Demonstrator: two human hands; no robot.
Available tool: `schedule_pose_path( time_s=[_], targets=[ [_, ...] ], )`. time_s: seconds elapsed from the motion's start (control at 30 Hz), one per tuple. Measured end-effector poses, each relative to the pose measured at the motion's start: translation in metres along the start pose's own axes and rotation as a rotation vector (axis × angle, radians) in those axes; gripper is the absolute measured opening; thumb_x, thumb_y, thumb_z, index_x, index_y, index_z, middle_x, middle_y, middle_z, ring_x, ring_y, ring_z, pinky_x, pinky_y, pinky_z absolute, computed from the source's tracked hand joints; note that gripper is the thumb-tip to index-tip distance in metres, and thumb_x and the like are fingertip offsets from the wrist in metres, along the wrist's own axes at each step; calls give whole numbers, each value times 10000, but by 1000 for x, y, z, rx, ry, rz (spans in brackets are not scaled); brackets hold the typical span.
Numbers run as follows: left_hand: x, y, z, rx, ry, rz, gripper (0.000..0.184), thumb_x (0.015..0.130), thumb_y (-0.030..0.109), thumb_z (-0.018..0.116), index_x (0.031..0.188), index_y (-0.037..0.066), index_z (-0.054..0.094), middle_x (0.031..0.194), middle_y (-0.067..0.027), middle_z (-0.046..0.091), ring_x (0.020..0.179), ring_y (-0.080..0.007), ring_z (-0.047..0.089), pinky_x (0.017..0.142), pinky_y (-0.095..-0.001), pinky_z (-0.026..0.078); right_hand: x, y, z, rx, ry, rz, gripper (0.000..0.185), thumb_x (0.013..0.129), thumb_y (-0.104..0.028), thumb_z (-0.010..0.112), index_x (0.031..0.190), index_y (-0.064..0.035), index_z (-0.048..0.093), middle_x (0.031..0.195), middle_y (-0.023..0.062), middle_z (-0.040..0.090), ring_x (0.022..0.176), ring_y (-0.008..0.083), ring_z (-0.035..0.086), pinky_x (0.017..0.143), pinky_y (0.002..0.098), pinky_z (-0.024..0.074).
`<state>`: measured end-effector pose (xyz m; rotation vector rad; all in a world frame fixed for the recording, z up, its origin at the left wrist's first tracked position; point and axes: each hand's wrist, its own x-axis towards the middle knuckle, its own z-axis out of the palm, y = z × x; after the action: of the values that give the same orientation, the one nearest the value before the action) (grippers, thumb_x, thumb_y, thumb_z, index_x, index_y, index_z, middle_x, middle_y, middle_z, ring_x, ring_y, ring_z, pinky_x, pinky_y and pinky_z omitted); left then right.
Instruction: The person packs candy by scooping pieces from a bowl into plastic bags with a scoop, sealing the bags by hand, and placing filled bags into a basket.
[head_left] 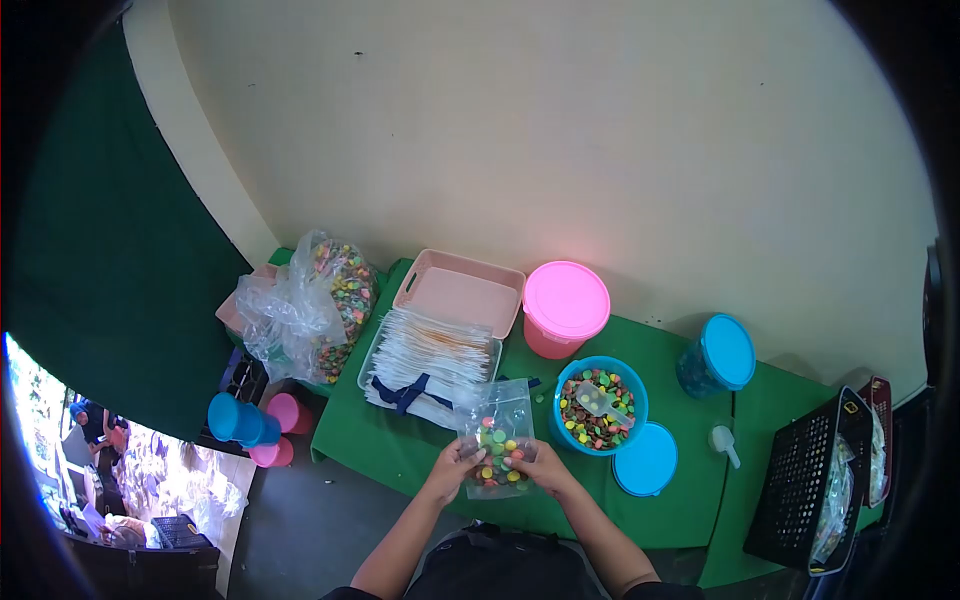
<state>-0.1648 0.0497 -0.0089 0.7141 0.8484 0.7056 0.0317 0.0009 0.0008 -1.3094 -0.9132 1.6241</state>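
Observation:
My left hand [455, 470] and my right hand [546, 468] pinch the two sides of a clear plastic pouch [506, 402] at the table's front edge. Colourful round candies lie in its lower part, and its upper end looks flat. Just right of it stands a blue tub [641, 388] of similar candies, with a clear scoop [600, 403] resting on them. A round blue lid [645, 460] lies beside the tub. Behind my left hand, a tray holds a thick stack of white packets [432, 350], with a dark blue strap [402, 392] across its front.
A pink lidded tub [566, 300] and a pink tray [462, 285] stand at the back. Left is a big bag of candies [348, 300]; right are a blue-lidded tub [715, 356], a white scoop [724, 441] and a black basket [800, 480]. Another person [92, 425] sits far left.

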Motion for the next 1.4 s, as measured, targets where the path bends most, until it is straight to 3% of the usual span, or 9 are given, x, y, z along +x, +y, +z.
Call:
schedule_pose_path(
  time_s=[0.4,0.5,0.57,0.67,0.9,1.1,1.17,1.27,1.4],
  targets=[
    [3,-9,-23,49,-34,39,461,783,96,719,1177,-3,501,1069,-89,606,929,-146,592,773,-260,487,7,12,20,-93,60,-32,423,773,-154,721,1128,12,562,985,84,639,894,142,606,800,292,485],
    [-1,-8,-20,106,-46,26,768,711,191,794,1318,11,358,1184,-129,526,1005,-188,558,825,-312,471,8,22,24,-339,108,-111,418,774,-144,708,1141,-12,556,954,84,635,836,135,609,750,287,490],
    [2,-23,-19,324,329,254,1059,628,202,840,1424,97,149,1262,-166,431,1147,-264,470,934,-396,414,7,29,34,-532,169,-193,407,779,-139,695,1143,-21,556,925,95,632,800,146,614,720,289,494],
    [8,-23,-12,507,271,425,1295,529,266,888,1439,100,-18,1310,-198,343,1187,-315,413,980,-441,360,1,45,50,-731,274,-445,327,822,-143,624,1123,-28,566,903,165,595,806,329,609,726,357,503],
    [11,-1,-12,1069,104,644,1308,477,433,877,1421,2,82,1362,-236,307,1241,-370,373,1039,-432,313,11,83,37,-829,64,-527,357,821,-185,609,1110,8,526,984,221,561,882,384,580,761,440,483],
    [21,-15,-13,962,120,632,1204,524,365,853,1411,-3,127,1323,-232,363,1233,-376,378,1040,-442,307,12,79,40,-1014,-104,-144,443,819,-218,613,1180,2,484,1098,222,547,938,376,566,780,431,482],
    [22,-12,-14,954,112,595,1171,544,310,842,1412,-1,120,1295,-225,378,1232,-356,387,1032,-429,315,13,74,41,-943,-41,-489,491,811,-228,621,1222,-11,463,1100,206,551,938,353,567,773,427,482],
    [26,-13,-26,837,91,552,1118,573,224,816,1416,7,114,1244,-210,403,1206,-324,417,1001,-411,344,20,77,13,-412,22,-433,505,819,-221,624,1243,-8,450,1084,198,551,947,358,562,793,433,475],
    [28,-11,-34,740,45,556,1060,585,180,798,1410,13,153,1207,-189,445,1161,-295,467,952,-391,395,63,82,-18,-609,449,-267,534,827,-145,600,1279,36,381,1234,232,450,1098,389,478,921,435,408]
  ],
)
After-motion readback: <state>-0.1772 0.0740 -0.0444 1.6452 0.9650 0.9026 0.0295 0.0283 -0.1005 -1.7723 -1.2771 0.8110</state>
